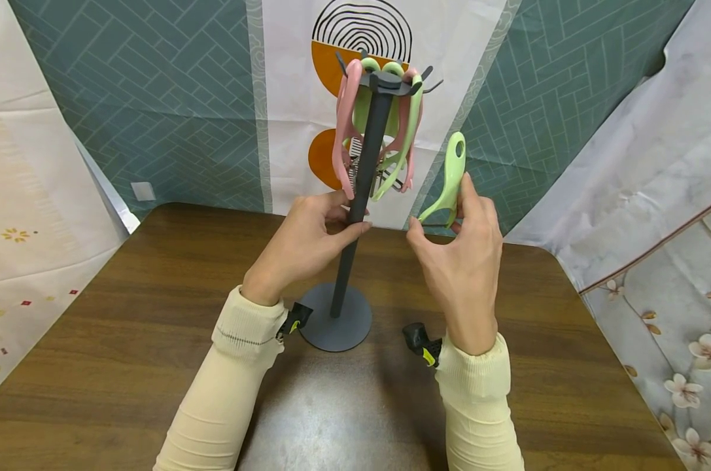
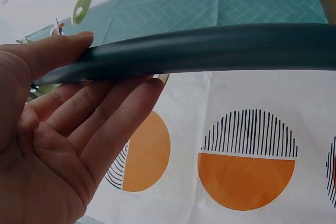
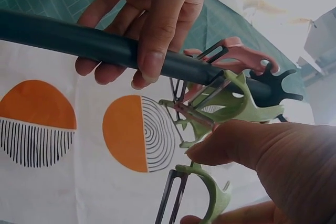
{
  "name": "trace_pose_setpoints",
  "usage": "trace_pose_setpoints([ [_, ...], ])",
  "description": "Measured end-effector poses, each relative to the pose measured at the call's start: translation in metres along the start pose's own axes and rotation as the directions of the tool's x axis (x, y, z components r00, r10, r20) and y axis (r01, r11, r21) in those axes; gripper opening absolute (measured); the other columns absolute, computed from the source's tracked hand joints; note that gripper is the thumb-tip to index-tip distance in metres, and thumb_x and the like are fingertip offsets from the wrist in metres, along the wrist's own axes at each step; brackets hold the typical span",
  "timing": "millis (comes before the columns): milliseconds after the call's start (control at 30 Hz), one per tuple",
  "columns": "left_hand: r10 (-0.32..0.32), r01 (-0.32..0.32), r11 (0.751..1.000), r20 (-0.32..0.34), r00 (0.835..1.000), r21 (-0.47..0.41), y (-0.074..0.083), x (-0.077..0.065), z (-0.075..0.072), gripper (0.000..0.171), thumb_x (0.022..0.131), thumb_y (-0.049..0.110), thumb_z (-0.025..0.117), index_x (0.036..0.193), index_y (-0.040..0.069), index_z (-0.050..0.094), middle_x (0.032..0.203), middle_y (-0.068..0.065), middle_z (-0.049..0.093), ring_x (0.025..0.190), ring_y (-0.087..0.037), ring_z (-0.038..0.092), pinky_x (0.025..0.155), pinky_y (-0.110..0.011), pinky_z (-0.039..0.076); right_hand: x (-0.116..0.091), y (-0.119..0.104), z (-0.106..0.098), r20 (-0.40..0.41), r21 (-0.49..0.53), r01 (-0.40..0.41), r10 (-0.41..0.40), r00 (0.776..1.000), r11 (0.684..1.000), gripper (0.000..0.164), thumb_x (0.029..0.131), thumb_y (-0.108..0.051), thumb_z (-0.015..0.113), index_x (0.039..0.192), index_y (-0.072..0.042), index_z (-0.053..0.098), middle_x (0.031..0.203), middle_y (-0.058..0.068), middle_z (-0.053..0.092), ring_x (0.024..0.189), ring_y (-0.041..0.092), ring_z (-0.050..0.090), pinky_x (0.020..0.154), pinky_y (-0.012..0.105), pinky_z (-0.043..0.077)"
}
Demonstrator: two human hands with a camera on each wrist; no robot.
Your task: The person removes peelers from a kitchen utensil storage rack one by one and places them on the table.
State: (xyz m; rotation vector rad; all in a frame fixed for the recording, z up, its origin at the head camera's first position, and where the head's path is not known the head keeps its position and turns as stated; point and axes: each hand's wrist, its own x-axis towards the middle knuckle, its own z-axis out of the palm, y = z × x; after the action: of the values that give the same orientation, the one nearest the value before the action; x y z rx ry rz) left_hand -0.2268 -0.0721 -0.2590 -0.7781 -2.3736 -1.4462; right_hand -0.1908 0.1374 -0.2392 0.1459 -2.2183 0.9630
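A dark stand (image 1: 345, 275) with a round base rises from the table, its pole leaning in the head view. My left hand (image 1: 308, 232) grips the pole below the hanging tools, thumb on the near side and fingers behind. Pink peelers (image 1: 345, 118) and green peelers (image 1: 414, 124) hang from the hooks at the top, blades downward. To the right of the stand, my right hand (image 1: 467, 255) pinches another green peeler (image 1: 454, 171) near its blade end, handle pointing up. This peeler (image 3: 212, 195) is apart from the stand; its metal blade shows in the right wrist view.
The brown wooden table (image 1: 125, 327) carries the stand's base (image 1: 337, 337). Behind it hangs a teal and white cloth (image 1: 208, 131) with orange shapes. A floral cloth (image 1: 673, 340) hangs at the right, a pale patterned one (image 1: 37, 261) at the left.
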Motion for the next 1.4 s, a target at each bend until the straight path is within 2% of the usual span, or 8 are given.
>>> trace_pose_setpoints([
  [167, 0.009, -0.009, 1.000, 0.001, 1.000, 0.006, 0.001, -0.001, 0.000, 0.022, 0.094, 0.016, 0.075, 0.114, 0.008, 0.070, 0.098, -0.003, 0.078, 0.088, -0.011, 0.075, 0.080, -0.034, 0.059, 0.001, 0.003, 0.001, 0.008, -0.014, -0.002, 0.002, 1.000, 1.000, 0.080, 0.081, -0.024, 0.081, 0.151, -0.009, 0.048, 0.111, 0.019, 0.060, 0.103, 0.028, 0.059, 0.088, 0.038, 0.055],
  [400, -0.015, 0.015, 1.000, 0.004, 1.000, 0.000, 0.001, -0.001, 0.000, 0.023, 0.094, 0.018, 0.075, 0.115, 0.009, 0.070, 0.097, -0.003, 0.078, 0.087, -0.011, 0.075, 0.080, -0.034, 0.059, 0.002, 0.005, 0.003, 0.017, -0.028, 0.001, -0.001, 1.000, 1.000, 0.080, 0.081, -0.024, 0.081, 0.151, -0.007, 0.048, 0.111, 0.020, 0.060, 0.102, 0.030, 0.058, 0.086, 0.038, 0.053],
  [667, -0.019, 0.019, 1.000, 0.008, 1.000, 0.004, 0.000, 0.000, -0.001, 0.023, 0.094, 0.018, 0.075, 0.114, 0.009, 0.070, 0.097, -0.004, 0.078, 0.088, -0.011, 0.075, 0.081, -0.034, 0.059, 0.004, 0.008, 0.005, 0.034, -0.063, -0.015, 0.017, 0.999, 0.998, 0.077, 0.081, -0.025, 0.080, 0.149, -0.007, 0.050, 0.106, 0.019, 0.060, 0.096, 0.030, 0.055, 0.081, 0.040, 0.045],
  [1033, -0.012, 0.012, 1.000, 0.005, 1.000, 0.000, 0.000, 0.000, 0.000, 0.022, 0.094, 0.016, 0.074, 0.114, 0.007, 0.070, 0.098, -0.006, 0.078, 0.089, -0.015, 0.076, 0.082, -0.035, 0.060, 0.007, 0.012, 0.008, 0.048, -0.081, -0.023, 0.027, 0.998, 0.996, 0.076, 0.081, -0.028, 0.080, 0.147, -0.006, 0.051, 0.106, 0.021, 0.060, 0.098, 0.034, 0.056, 0.083, 0.047, 0.046],
  [1233, 0.009, -0.009, 1.000, -0.019, 1.000, 0.008, 0.001, 0.000, 0.000, 0.019, 0.097, 0.020, 0.072, 0.112, 0.009, 0.069, 0.098, -0.004, 0.077, 0.086, -0.013, 0.073, 0.079, -0.033, 0.058, 0.007, 0.014, 0.008, 0.073, -0.097, -0.050, 0.057, 0.996, 0.994, 0.079, 0.081, -0.028, 0.080, 0.150, -0.004, 0.048, 0.112, 0.021, 0.061, 0.102, 0.035, 0.057, 0.090, 0.052, 0.048],
  [1400, 0.025, -0.025, 1.000, -0.033, 0.999, -0.006, 0.004, -0.001, 0.001, 0.022, 0.097, 0.021, 0.071, 0.116, 0.009, 0.066, 0.098, -0.004, 0.075, 0.086, -0.014, 0.071, 0.081, -0.033, 0.058, 0.008, 0.014, 0.008, 0.083, -0.100, -0.062, 0.070, 0.994, 0.993, 0.082, 0.082, -0.028, 0.080, 0.152, -0.003, 0.045, 0.115, 0.022, 0.061, 0.103, 0.035, 0.057, 0.092, 0.053, 0.048],
])
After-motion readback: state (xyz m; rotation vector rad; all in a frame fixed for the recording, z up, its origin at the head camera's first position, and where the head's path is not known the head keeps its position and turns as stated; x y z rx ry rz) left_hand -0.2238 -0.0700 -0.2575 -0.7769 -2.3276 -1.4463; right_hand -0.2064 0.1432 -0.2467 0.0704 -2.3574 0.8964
